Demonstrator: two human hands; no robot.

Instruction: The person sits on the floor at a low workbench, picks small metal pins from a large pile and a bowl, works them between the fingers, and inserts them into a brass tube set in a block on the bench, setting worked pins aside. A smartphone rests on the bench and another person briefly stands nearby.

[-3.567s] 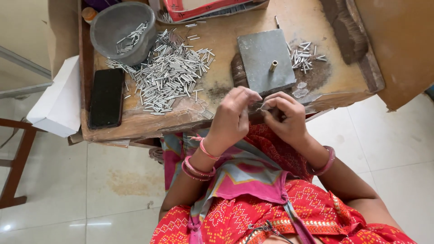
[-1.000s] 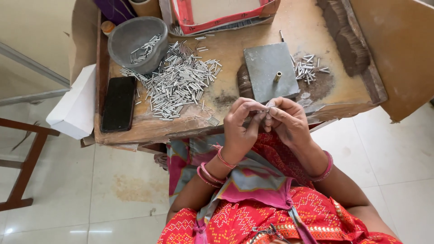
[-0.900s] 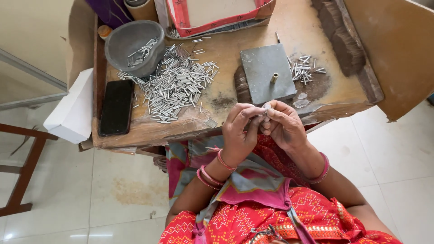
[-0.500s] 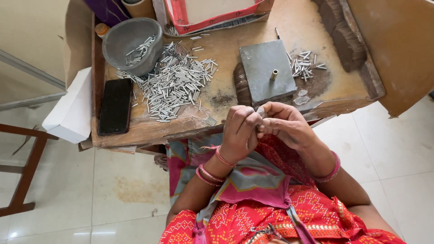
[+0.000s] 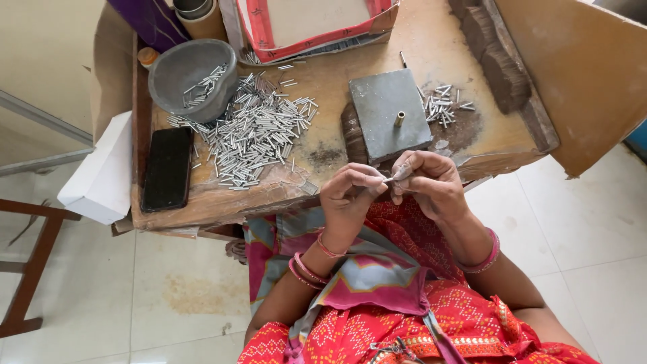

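A small silver metal tube point(image 5: 389, 178) is pinched between the fingertips of the left hand point(image 5: 349, 197) and the right hand point(image 5: 431, 183), both closed on it, just off the near edge of the worn wooden work table point(image 5: 317, 145) and above the lap. Open room is left on the bare tabletop between the loose heap of silver metal tubes point(image 5: 253, 131) and the grey square metal block with a brass pin point(image 5: 391, 114); the far side is walled in by a red-edged cardboard box point(image 5: 310, 23) and the right side by a brown cardboard sheet point(image 5: 573, 74). A few tubes are held in the grey round bowl point(image 5: 192, 77), and a smaller scatter of tubes point(image 5: 445, 104) is seen right of the block. A black phone point(image 5: 167, 168) is laid along the left edge, beside a white box point(image 5: 101, 175). Compared with half a second earlier, the hands are seen in nearly the same place, fingertips still together.
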